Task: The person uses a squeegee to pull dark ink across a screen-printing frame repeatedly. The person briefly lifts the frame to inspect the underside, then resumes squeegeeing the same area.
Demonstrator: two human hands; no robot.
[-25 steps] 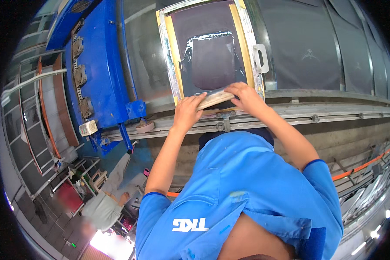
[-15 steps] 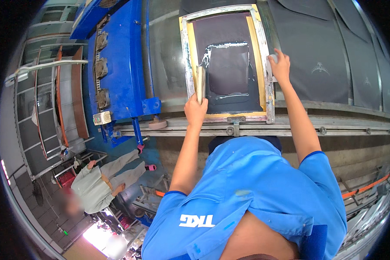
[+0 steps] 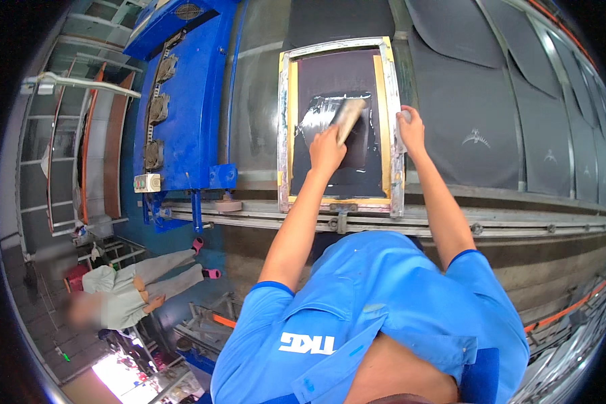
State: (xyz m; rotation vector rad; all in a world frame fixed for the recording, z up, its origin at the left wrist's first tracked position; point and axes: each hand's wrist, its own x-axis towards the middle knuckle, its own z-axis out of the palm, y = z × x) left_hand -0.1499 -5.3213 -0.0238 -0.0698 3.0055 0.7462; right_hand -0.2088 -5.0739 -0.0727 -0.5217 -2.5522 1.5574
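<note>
My left hand (image 3: 327,149) is closed around a squeegee with a pale wooden handle (image 3: 350,118), tilted over a printing screen. The dark mesh (image 3: 330,75) is edged with yellow tape, and a wet, glossy ink smear (image 3: 318,116) lies to the left of the squeegee. Around the mesh runs a worn metal screen frame (image 3: 284,145). At its right side, my right hand (image 3: 413,132) grips the frame's edge with bent fingers; part of the grip is hidden. A clamp (image 3: 342,214) sits at the frame's near edge.
Dark sheets (image 3: 464,128), some with a pale printed motif, lie along the table to the right. A metal rail (image 3: 518,225) runs along the near edge. On the left stands a blue machine (image 3: 188,114). Beyond it, a person (image 3: 124,289) sits at lower left.
My left hand has turned the squeegee from upright to slanting right and brought it over the mesh's middle. Ink is spread at its left. My right hand's fingers have closed in at the frame.
</note>
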